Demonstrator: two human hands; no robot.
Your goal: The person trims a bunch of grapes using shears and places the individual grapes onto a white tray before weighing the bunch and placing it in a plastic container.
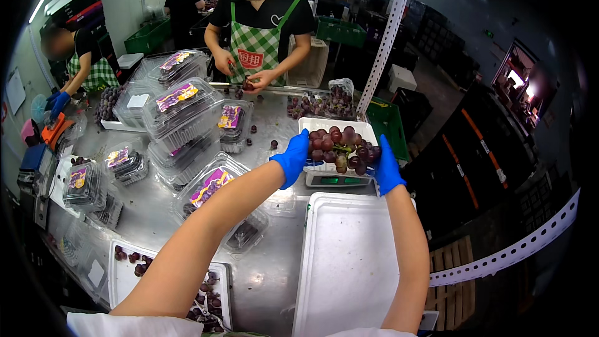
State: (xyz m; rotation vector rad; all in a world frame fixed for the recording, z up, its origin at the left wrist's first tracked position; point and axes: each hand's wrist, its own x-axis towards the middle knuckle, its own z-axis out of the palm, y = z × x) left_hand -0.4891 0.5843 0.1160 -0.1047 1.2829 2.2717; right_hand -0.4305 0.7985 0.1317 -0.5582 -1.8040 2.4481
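A bunch of dark red grapes (344, 147) lies between my two blue-gloved hands, over the white pan (306, 124) of a digital scale (337, 179) with lit green displays. My left hand (295, 157) grips the bunch at its left end, my right hand (387, 166) at its right end. Just below the scale is a large white foam tray (351, 252). Left of it lie labelled clear plastic clamshell boxes (213, 187), some holding grapes. A pair of scissors (203, 306) rests among loose grapes in another white tray (112, 274), partly hidden by my left forearm.
Stacked clamshells (182, 107) stand on the metal table (255, 271). Across it, a co-worker in a checked apron (257, 47) handles grapes; another works at far left. A perforated white post (387, 37) rises behind the scale, beside a green crate (386, 126).
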